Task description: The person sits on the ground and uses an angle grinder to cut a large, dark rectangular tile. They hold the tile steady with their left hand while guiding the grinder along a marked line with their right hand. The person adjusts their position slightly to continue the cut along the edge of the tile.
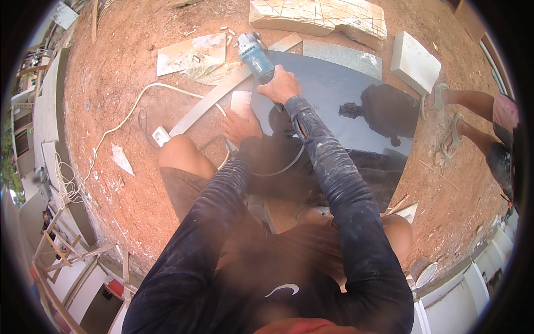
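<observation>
My right hand (pixel 278 84) grips the dark-handled end of a teal angle grinder (pixel 254 55), whose metal head points up and away over the top left corner of a glossy dark slab (pixel 334 78). My left hand (pixel 240 125), fingers curled, holds a small white rectangular piece (pixel 241 99) at the slab's left edge. A long pale strip (pixel 201 103) lies diagonally on the dirt beside it. A cord crosses the slab below my hands, which also reflects dark figures. My dusty dark sleeves reach in from the lower edge.
A chipped stone block (pixel 317 16), grey sheet (pixel 342 55), white block (pixel 414 64) and broken boards (pixel 189 55) lie beyond. A white power strip (pixel 161 136) and cream cable (pixel 136 111) are at left. Another person's sandalled feet (pixel 451 139) are at right. Wooden framing (pixel 64 250) stands at lower left.
</observation>
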{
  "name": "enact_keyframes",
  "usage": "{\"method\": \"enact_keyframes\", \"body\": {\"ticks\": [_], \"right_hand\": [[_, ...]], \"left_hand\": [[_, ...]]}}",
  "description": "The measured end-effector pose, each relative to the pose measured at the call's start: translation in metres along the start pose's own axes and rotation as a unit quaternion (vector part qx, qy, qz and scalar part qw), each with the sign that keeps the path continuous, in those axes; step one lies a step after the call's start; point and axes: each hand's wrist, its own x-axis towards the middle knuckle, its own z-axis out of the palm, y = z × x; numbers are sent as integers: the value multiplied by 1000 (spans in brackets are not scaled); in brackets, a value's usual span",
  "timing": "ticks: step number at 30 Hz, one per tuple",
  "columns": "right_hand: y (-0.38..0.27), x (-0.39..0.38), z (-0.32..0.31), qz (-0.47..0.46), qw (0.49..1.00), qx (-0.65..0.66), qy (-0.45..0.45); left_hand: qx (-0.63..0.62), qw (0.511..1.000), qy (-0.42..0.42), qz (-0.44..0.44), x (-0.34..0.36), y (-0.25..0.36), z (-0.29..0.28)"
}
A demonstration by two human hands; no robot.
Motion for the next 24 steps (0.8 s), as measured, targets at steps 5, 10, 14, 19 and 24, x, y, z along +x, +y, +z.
{"method": "enact_keyframes", "body": {"ticks": [5, 10, 14, 19, 24], "right_hand": [[-3, -3, 0, 0, 1000, -1, 2], [-2, -4, -1, 1, 1000, -2, 4], [-1, -2, 0, 1, 1000, -3, 2], [-2, -3, 0, 4, 1000, -1, 0], [-3, -5, 0, 9, 1000, -2, 0]], "left_hand": [[2, 1000, 4, 0, 1, -2, 1], [-3, 1000, -1, -4, 0, 1, -2], [-4, 1000, -8, -6, 1, 0, -1], [-4, 1000, -9, -7, 0, 1, -2], [-12, 1000, -13, -11, 1, 1, -2]]}}
